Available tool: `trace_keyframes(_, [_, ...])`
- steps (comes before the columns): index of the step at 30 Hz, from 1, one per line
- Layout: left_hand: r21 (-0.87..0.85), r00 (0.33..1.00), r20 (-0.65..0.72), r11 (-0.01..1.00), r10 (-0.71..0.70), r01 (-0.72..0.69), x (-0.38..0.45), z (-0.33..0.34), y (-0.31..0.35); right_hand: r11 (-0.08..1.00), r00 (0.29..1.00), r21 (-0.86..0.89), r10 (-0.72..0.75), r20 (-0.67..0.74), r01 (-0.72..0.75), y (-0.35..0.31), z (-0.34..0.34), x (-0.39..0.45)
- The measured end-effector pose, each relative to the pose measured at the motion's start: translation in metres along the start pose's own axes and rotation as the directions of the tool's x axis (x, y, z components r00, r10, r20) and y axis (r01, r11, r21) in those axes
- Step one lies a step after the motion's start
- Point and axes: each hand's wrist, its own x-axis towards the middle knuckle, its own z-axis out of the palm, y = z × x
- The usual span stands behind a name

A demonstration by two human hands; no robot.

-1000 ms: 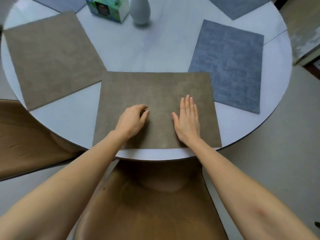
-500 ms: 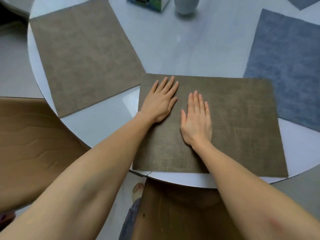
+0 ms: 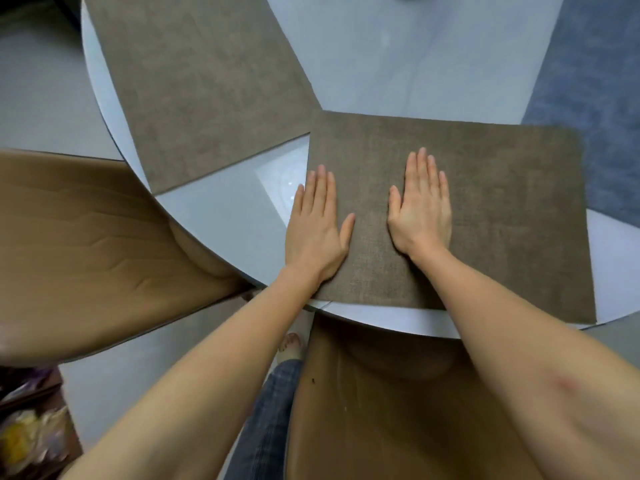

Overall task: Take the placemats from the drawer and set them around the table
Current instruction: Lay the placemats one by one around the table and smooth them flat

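A brown placemat [image 3: 512,209] lies flat at the near edge of the round white table [image 3: 398,64]. My left hand [image 3: 317,226] rests flat across the mat's left edge, fingers straight, partly on the bare tabletop. My right hand [image 3: 420,206] presses flat on the mat near its middle, fingers together. Neither hand holds anything. A second brown placemat [image 3: 197,84] lies on the table to the left, angled. Part of a blue-grey placemat [image 3: 588,109] shows at the right edge.
A tan chair [image 3: 388,410] stands tucked under the table right in front of me, and another tan chair [image 3: 83,251] stands at the left. My leg and foot [image 3: 291,344] show between them. Clutter [image 3: 31,434] sits on the floor at lower left.
My left hand slid left and nearer, from the mat's upper left to its left edge. My right hand moved slightly forward. The camera came closer and tilted down; the vase and box left view.
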Motion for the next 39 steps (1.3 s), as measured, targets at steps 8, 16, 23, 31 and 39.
trace_keyframes(8, [0.009,1.0,-0.031,1.0,0.005,-0.004,-0.047,0.008,0.004,0.996,0.996,0.038,-0.085,0.007,0.085,-0.022,0.001,-0.038])
trace_keyframes(16, [0.194,1.0,-0.008,0.981,0.02,-0.018,-0.092,0.006,-0.044,0.975,0.976,0.031,-0.219,0.007,0.218,-0.024,0.014,-0.086])
trace_keyframes(23, [0.092,0.999,-0.045,0.996,0.021,-0.017,-0.055,-0.002,0.008,0.975,0.975,0.0,-0.223,0.003,0.223,-0.023,0.016,-0.087])
trace_keyframes(31, [0.188,0.997,-0.037,0.98,-0.062,0.068,-0.07,-0.009,-0.035,0.974,0.974,0.029,-0.226,0.009,0.226,-0.025,0.013,-0.089])
trace_keyframes(39, [0.189,0.999,0.017,0.981,0.031,-0.033,-0.073,-0.001,-0.03,0.973,0.973,0.016,-0.23,0.018,0.23,-0.024,0.014,-0.087])
